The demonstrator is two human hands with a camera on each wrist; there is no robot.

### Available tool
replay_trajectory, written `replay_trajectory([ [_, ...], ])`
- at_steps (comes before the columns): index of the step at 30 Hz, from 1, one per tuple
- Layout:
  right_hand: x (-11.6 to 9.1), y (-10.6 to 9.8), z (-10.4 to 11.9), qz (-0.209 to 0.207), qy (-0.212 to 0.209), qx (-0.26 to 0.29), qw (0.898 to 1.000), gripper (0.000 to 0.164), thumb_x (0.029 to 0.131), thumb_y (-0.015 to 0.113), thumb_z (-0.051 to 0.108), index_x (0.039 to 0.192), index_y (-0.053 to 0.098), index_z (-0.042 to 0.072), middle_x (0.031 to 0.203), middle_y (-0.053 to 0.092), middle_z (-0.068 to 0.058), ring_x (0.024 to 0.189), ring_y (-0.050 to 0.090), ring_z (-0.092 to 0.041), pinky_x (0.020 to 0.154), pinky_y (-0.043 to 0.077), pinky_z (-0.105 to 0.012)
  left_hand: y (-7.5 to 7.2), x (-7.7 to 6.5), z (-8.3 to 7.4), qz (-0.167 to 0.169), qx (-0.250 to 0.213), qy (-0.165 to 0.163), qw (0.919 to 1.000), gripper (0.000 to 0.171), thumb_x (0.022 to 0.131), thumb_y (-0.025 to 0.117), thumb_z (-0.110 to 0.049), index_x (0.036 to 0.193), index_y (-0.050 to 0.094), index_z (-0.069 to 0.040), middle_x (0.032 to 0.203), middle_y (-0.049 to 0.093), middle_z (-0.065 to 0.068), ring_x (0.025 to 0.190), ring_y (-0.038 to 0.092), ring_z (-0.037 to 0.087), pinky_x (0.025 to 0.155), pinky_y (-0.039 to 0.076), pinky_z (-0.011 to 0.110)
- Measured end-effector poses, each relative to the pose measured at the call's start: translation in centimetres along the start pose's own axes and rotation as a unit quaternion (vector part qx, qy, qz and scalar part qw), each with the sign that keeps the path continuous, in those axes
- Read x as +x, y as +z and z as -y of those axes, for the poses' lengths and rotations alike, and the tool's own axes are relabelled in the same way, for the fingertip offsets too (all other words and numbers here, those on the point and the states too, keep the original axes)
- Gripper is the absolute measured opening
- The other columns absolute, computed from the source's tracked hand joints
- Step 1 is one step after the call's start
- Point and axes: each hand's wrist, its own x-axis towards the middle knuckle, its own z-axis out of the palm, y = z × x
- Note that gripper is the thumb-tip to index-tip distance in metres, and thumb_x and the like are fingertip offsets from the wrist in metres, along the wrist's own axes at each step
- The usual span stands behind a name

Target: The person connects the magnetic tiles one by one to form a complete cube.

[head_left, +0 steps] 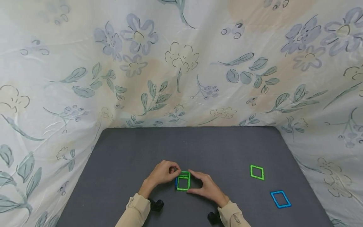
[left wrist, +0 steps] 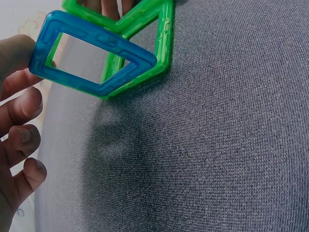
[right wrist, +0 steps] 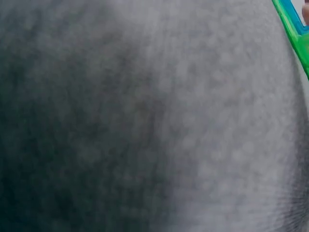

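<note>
Between the hands, several square-framed magnetic tiles stand joined like a partial box on the dark table. A green magnetic tile [head_left: 183,189] faces the head view; a blue magnetic tile [left wrist: 77,87] forms the left side, seen best in the left wrist view. My left hand [head_left: 164,172] pinches the blue tile's far corner with thumb and forefinger, the other fingers loosely bent. From the right, my right hand [head_left: 208,187] holds the green tiles, thumb at the near corner and forefinger at the far one. The right wrist view catches only a green edge [right wrist: 294,34] of the joined tiles.
Off to the right lie two loose tiles, a green square frame [head_left: 257,172] and, nearer, a blue square frame [head_left: 280,199]. The grey table [head_left: 127,148] ends at the back against a flower-printed cloth [head_left: 181,97], which also hangs at both sides.
</note>
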Motion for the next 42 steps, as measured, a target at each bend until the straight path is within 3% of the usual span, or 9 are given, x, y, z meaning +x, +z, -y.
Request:
replay_trajectory([
  [13,0.3,0.5,-0.3,-0.006,0.018,-0.028,0.999,0.074,0.077,0.091,0.032,0.141,0.062,0.007,0.128,0.071,-0.005,0.115,0.065,-0.026,0.097,0.054,-0.045,-0.1,-0.1,0.5,-0.006,-0.012,0.016,0.9998,0.016,0.099,0.068,-0.028,0.094,0.080,-0.018,0.059,0.054,-0.009,0.047,0.035,-0.005,0.048,0.032,0.016],
  [21,0.3,0.6,-0.3,-0.008,0.045,-0.024,0.999,0.074,0.074,0.092,0.034,0.139,0.064,0.012,0.125,0.071,0.000,0.114,0.064,-0.020,0.095,0.054,-0.039,-0.5,-0.3,0.8,-0.011,-0.006,0.013,0.9998,0.020,0.098,0.069,-0.031,0.098,0.083,-0.017,0.062,0.061,-0.010,0.048,0.039,-0.005,0.048,0.034,0.016],
  [30,0.1,0.9,-0.1,-0.023,0.047,-0.012,0.999,0.073,0.073,0.092,0.035,0.138,0.065,0.016,0.125,0.071,0.004,0.113,0.063,-0.015,0.099,0.052,-0.038,-0.8,-0.3,0.6,-0.016,0.000,0.035,0.9993,0.017,0.097,0.072,-0.029,0.095,0.084,-0.017,0.069,0.069,-0.006,0.050,0.041,-0.006,0.049,0.035,0.016],
  [37,0.0,1.0,-0.1,-0.024,0.052,-0.013,0.998,0.072,0.073,0.093,0.032,0.138,0.065,0.016,0.124,0.070,0.004,0.113,0.062,-0.015,0.100,0.052,-0.039,-1.3,0.1,1.1,0.006,-0.001,0.049,0.9988,0.018,0.098,0.070,-0.026,0.097,0.084,-0.015,0.069,0.069,-0.006,0.051,0.043,-0.006,0.049,0.038,0.016],
  [42,0.0,1.0,-0.2,-0.012,0.056,-0.004,0.998,0.071,0.075,0.092,0.034,0.139,0.064,0.018,0.124,0.070,0.006,0.115,0.061,-0.016,0.101,0.051,-0.042,-2.2,0.7,1.2,0.064,-0.015,0.051,0.9965,0.019,0.099,0.069,-0.023,0.106,0.082,-0.011,0.077,0.069,-0.004,0.057,0.047,-0.004,0.055,0.042,0.017],
])
